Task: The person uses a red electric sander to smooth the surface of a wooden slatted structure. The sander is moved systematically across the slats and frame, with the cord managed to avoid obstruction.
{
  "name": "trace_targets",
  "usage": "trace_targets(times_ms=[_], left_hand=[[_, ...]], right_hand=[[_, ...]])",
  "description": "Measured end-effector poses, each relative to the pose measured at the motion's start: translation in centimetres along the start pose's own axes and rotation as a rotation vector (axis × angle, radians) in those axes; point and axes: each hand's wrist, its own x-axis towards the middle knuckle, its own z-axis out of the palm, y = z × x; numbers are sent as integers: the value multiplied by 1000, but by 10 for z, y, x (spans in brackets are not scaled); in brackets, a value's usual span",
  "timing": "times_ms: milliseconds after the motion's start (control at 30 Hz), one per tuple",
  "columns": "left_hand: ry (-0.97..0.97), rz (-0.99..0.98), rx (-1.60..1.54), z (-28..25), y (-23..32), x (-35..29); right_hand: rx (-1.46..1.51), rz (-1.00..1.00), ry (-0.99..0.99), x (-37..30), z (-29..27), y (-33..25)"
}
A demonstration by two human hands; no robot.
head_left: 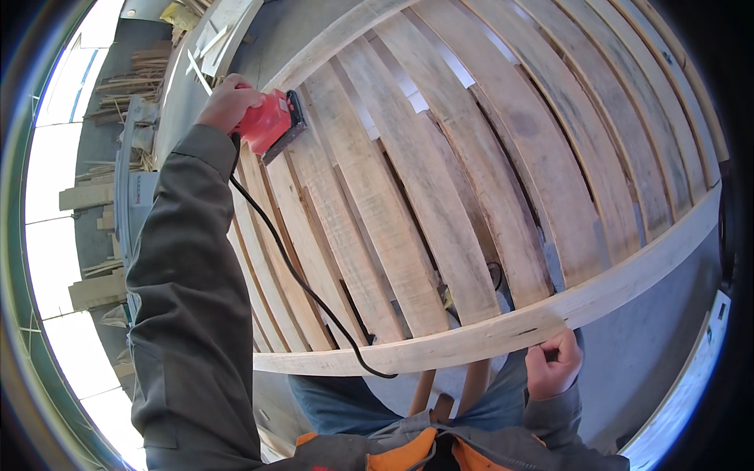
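Observation:
My left hand grips a red electric sander with a dark flat base, and that arm reaches far out to the left. The sander rests at the slatted wooden frame, on the slats near its far left side. From the tool a black cord runs back over the slats to the near rail. Close against the near edge of that rail is my right hand, its fingers curled into a loose fist with nothing visible in them.
Stacked boards and wood strips lie along the left by bright windows. A pale board edges the lower right. Grey floor shows beyond the near rail, and my legs are below it.

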Motion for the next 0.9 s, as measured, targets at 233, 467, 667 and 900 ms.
trace_targets(times_ms=[233,467,667,900], left_hand=[[-89,20,-67,5,7,4],[-33,45,-42,7,8,8],[-67,73,-97,9,8,9],[-49,37,56,9,-2,5]], right_hand=[[-12,-8,-8,0,-1,-1],[-1,10,-25,1,-2,-4],[-5,-19,-8,1,-2,1],[27,23,-48,2,-3,-5]])
